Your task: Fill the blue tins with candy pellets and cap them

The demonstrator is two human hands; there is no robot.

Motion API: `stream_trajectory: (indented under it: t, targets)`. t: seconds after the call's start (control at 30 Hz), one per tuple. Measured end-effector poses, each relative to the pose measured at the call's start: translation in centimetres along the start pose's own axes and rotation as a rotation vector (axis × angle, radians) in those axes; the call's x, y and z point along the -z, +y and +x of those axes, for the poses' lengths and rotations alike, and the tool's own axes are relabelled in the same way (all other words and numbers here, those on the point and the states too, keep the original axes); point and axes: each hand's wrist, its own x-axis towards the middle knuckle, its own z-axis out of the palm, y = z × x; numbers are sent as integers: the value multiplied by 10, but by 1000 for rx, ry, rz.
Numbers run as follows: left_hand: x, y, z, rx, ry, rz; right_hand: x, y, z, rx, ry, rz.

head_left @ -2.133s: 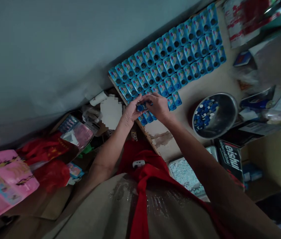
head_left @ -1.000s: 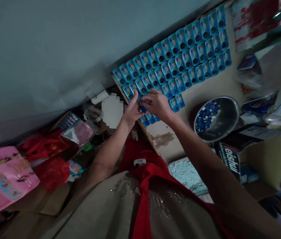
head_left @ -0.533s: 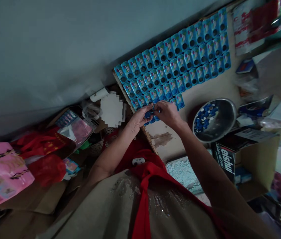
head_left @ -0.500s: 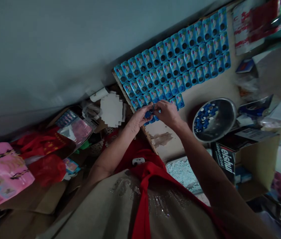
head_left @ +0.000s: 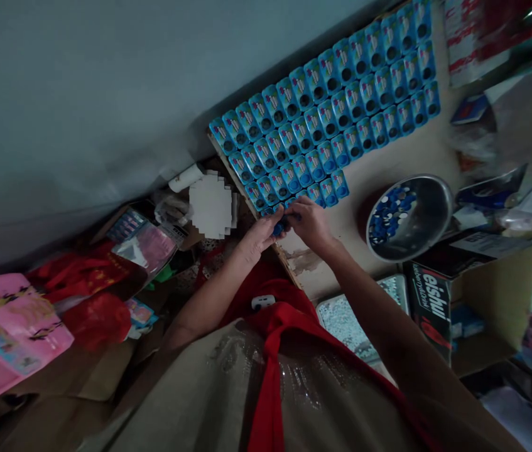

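My left hand (head_left: 262, 232) is closed on a small blue round piece (head_left: 278, 228) at the table's near left edge. Close beside it, my right hand (head_left: 311, 223) pinches a small dark piece (head_left: 295, 215) too small to name, its tip near the blue one. Just beyond both hands lie rows of blue blister-like packs (head_left: 315, 129) with printed tops, many showing a dark round spot at the lower end. The fingers partly cover the nearest packs.
To the right, a metal bowl (head_left: 435, 216) holds blue and white discs. A tray (head_left: 322, 309) of small pale pieces lies under my right forearm, beside an open carton (head_left: 428, 301). Stacked white card (head_left: 210, 206) and a pink box (head_left: 6, 333) are at left.
The view has shifted slightly. Both hands have drawn a little nearer to me, away from the packs, and remain close together with small pieces in their fingers.
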Motion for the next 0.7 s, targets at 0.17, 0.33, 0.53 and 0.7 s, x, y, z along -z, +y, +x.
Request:
stream_trajectory:
  t: [0.17, 0.33, 0.53, 0.7]
  targets:
    - [20, 27, -15, -73, -55, -29, 6, -10, 33, -120, 50, -108]
    - [32, 66, -14, -196, -148, -144, 8, -18, 71, -225, -2, -263]
    - [28, 81, -8, -216, -167, -264, 21, -23, 88, -265, -16, -350]
    - [22, 80, -11, -245, -68, -257, 22, -47, 54, -33, 53, -267]
